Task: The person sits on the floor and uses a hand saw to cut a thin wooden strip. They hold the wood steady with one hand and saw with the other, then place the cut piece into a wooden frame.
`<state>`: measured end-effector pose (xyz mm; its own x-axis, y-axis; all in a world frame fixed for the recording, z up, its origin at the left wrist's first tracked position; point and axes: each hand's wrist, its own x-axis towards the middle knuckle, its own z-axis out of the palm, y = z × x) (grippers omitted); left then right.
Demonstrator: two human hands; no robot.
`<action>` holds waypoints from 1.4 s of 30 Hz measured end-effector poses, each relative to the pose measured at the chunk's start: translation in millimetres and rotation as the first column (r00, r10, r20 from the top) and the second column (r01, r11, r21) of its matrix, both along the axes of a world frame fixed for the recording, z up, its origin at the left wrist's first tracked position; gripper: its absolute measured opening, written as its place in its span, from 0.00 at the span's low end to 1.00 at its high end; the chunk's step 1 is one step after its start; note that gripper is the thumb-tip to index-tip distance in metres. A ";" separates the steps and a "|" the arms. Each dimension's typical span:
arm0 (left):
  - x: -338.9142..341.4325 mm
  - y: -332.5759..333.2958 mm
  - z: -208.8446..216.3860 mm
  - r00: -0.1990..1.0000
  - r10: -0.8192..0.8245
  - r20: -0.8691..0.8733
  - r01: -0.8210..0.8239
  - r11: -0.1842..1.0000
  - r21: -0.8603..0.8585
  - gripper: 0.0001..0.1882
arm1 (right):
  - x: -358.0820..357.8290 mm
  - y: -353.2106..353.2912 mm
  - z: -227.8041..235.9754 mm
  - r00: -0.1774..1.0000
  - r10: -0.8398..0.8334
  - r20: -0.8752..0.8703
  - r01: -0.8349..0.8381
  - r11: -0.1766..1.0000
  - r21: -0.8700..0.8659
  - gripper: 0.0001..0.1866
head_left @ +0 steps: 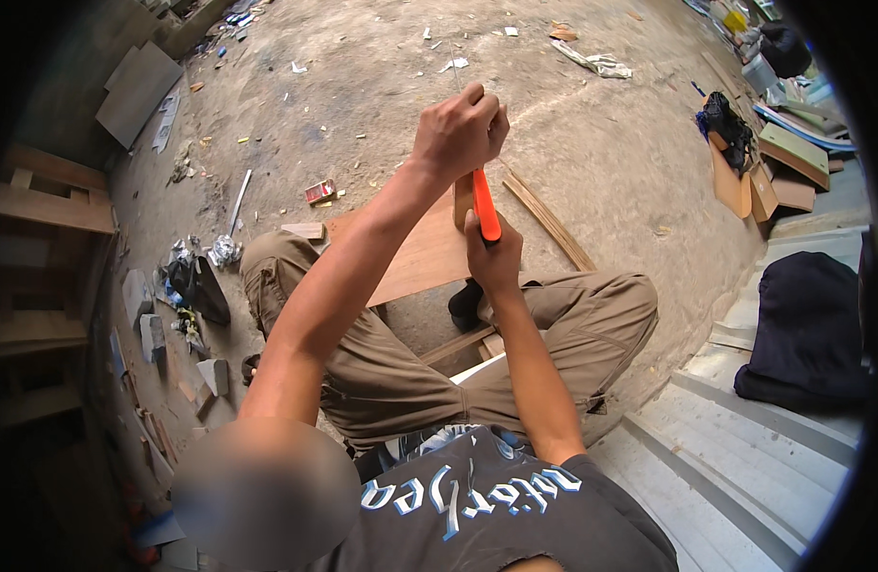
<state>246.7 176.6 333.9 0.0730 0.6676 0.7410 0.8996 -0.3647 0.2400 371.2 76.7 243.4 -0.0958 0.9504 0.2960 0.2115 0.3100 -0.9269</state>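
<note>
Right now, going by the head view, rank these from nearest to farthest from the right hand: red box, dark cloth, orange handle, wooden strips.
1. Orange handle, right at the right hand.
2. Wooden strips, on the floor, just to its right.
3. Red box, on the floor to the left.
4. Dark cloth, at the far right.
</note>
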 end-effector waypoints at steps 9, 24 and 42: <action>-31.5 -27.8 -83.9 0.994 0.108 0.010 -0.097 0.925 -0.367 0.25 | 20.4 -85.5 -15.0 0.996 0.074 0.042 -0.070 0.994 -0.086 0.12; -40.1 40.5 30.0 0.962 0.157 -0.224 -0.216 0.939 -0.267 0.24 | 12.0 -46.6 48.5 0.998 0.057 0.011 -0.057 0.998 0.023 0.12; -12.8 21.0 -0.1 0.988 0.155 0.001 -0.147 0.939 -0.311 0.21 | 50.6 -90.2 18.6 0.998 0.063 -0.010 -0.064 0.991 -0.115 0.10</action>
<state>233.9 197.6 333.8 -0.0626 0.8658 0.4964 0.9307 -0.1290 0.3424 421.8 -13.5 262.0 -0.1552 0.9703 0.1854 0.1884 0.2133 -0.9587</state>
